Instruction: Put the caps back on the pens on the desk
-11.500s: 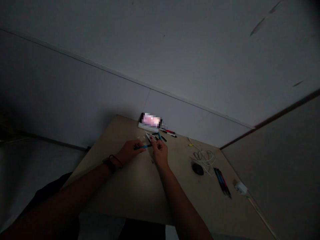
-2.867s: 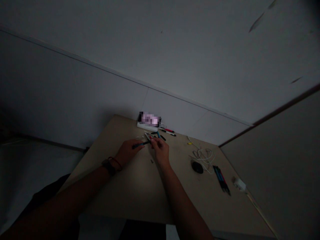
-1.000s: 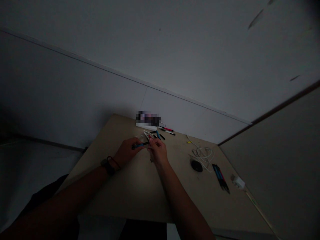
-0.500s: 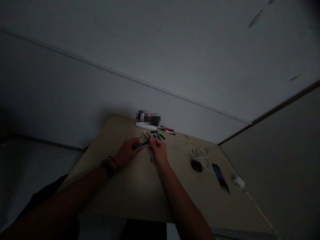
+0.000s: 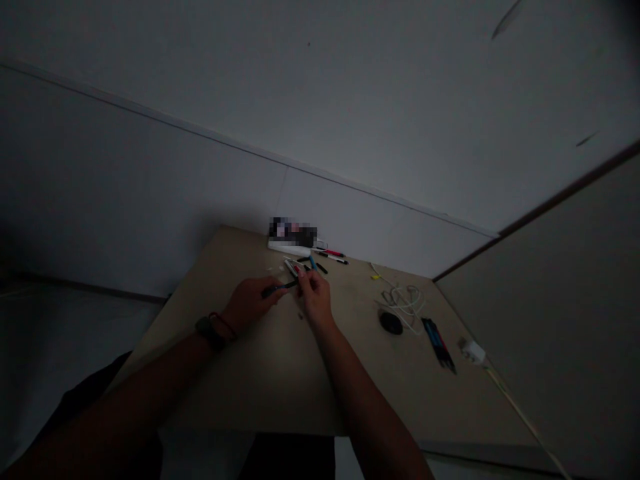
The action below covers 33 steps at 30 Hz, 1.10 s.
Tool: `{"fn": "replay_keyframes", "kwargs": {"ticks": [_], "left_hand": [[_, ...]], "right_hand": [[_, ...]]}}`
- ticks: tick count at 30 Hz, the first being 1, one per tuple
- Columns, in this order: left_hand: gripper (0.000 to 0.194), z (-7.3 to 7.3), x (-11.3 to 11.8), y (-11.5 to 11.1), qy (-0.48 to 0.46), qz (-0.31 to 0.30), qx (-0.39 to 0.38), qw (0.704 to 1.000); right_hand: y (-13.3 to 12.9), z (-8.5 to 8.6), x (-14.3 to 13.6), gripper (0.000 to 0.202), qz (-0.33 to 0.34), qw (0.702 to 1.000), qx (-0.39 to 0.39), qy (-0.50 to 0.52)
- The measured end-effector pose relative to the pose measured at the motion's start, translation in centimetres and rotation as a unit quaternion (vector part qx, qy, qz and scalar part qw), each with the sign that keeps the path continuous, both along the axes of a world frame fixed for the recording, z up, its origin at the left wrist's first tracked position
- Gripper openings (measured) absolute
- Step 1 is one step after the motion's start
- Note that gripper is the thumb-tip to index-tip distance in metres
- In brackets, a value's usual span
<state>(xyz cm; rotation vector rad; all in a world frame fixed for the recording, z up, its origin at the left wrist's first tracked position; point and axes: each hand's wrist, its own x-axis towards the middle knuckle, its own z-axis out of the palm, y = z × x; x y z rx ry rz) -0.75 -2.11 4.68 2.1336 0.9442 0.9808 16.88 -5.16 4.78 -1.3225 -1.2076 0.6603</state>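
Observation:
A slim dark pen (image 5: 280,289) lies level between my two hands, above the table. My left hand (image 5: 250,300) is closed round its left end, wearing a dark watch and a red band at the wrist. The fingertips of my right hand (image 5: 316,297) pinch the pen's other end. Just beyond my fingers are a white pen-like piece (image 5: 290,268), a blue piece (image 5: 313,263) and a short black piece (image 5: 322,269). The dim light hides fine detail at the fingertips.
Behind the hands stands a white box (image 5: 289,249) with a blurred-out top. A red pen (image 5: 333,253) lies beside it. To the right are a black mouse (image 5: 391,323), a coiled white cable (image 5: 413,308), a bundle of pens (image 5: 439,345) and a white plug (image 5: 473,351). A wall closes the back.
The whole view has shifted slightly. My left hand has turned a little around the pen, and both hands still hold it.

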Motion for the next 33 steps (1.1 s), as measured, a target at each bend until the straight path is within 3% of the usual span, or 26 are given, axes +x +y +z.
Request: {"fn": "replay_keyframes", "kwargs": {"ticks": [5, 9, 19, 24, 33], "left_hand": [[0.032, 0.1, -0.3, 0.4, -0.001, -0.003, 0.004, 1.000], [0.028, -0.5, -0.4, 0.8, 0.032, 0.025, 0.013, 0.999], [0.022, -0.7, -1.1, 1.1, 0.083, 0.056, 0.142, 0.985], [0.025, -0.9, -0.7, 1.1, 0.071, 0.032, 0.094, 0.993], [0.026, -1.6, -0.5, 1.5, 0.041, 0.031, 0.024, 0.998]], "right_hand": [[0.2, 0.1, 0.9, 0.058, 0.065, 0.997, -0.016, -0.028], [0.6, -0.5, 0.9, 0.058, 0.071, 0.997, -0.041, -0.001], [1.1, -1.7, -0.4, 0.059, 0.082, 0.989, -0.065, 0.107], [1.4, -2.1, -0.8, 0.058, 0.039, 0.992, -0.024, 0.120], [1.1, -1.1, -1.4, 0.060, 0.030, 0.998, 0.021, 0.046]]}}
